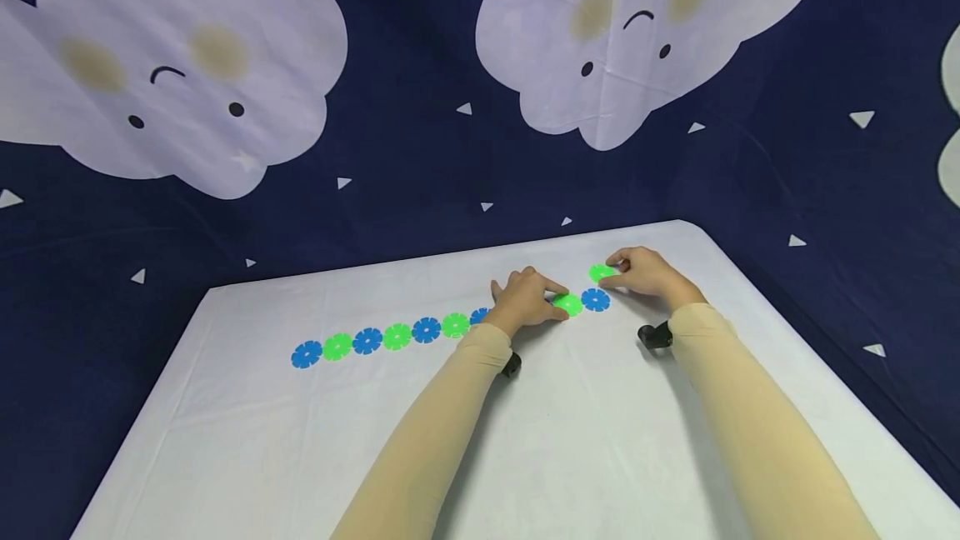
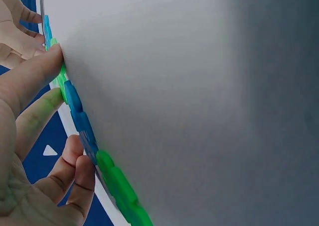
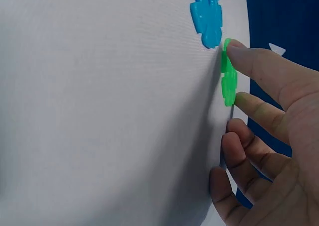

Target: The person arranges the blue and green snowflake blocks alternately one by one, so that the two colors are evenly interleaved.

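My left hand (image 1: 522,298) pinches a green notched plastic disc (image 1: 572,305) by its edges between thumb and index finger, flat on the table. Just right of that disc lies a blue notched disc (image 1: 596,300). Behind the blue one, my right hand (image 1: 654,273) holds another green disc (image 1: 601,273) between thumb and index finger; the right wrist view shows this green disc (image 3: 229,81) edge-on, close to the cloth. A row of alternating blue and green discs (image 1: 367,341) runs leftward, partly hidden by my left wrist. Loosely bent are the other left fingers, beside a blue disc (image 2: 79,116).
A white cloth covers the table (image 1: 300,457), whose far edge meets a dark blue curtain (image 1: 405,190) printed with clouds and small triangles. Black wrist cameras (image 1: 654,337) sit under both forearms.
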Tool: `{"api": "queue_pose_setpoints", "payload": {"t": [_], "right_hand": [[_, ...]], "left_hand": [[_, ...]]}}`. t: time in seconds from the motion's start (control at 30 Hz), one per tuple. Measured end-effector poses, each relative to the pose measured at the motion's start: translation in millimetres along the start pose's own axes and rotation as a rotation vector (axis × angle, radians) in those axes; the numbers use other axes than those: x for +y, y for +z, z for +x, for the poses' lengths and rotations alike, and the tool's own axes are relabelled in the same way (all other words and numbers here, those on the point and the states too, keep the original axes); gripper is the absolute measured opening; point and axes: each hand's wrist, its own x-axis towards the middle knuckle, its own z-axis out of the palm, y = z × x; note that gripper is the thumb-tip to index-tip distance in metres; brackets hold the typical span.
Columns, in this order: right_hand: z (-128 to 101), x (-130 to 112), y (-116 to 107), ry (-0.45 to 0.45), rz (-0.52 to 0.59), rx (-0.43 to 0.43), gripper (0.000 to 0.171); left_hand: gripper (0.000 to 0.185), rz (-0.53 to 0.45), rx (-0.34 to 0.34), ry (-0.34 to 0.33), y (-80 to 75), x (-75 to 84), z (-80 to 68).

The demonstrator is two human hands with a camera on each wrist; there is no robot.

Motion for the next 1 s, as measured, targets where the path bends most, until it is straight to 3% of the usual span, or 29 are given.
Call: {"api": "queue_pose_setpoints", "payload": {"t": [0.47,0.83,1.0], "right_hand": [[4,-3,3,0.087,0.006,-0.006,0.057],[-1,-7,-7,0.136,0.077,-0.097,0.059],[-1,-2,-6,0.138,0.105,-0.090,0.055]], "left_hand": [[0.044,-0.008,0.002,0.003,-0.9,1.6,-1.6],[0.046,0.005,-0.011,0.004,-2.5,1.7,0.4],[0.045,-0.004,-0.011,0.006,-1.9,1.2,0.0]]}}
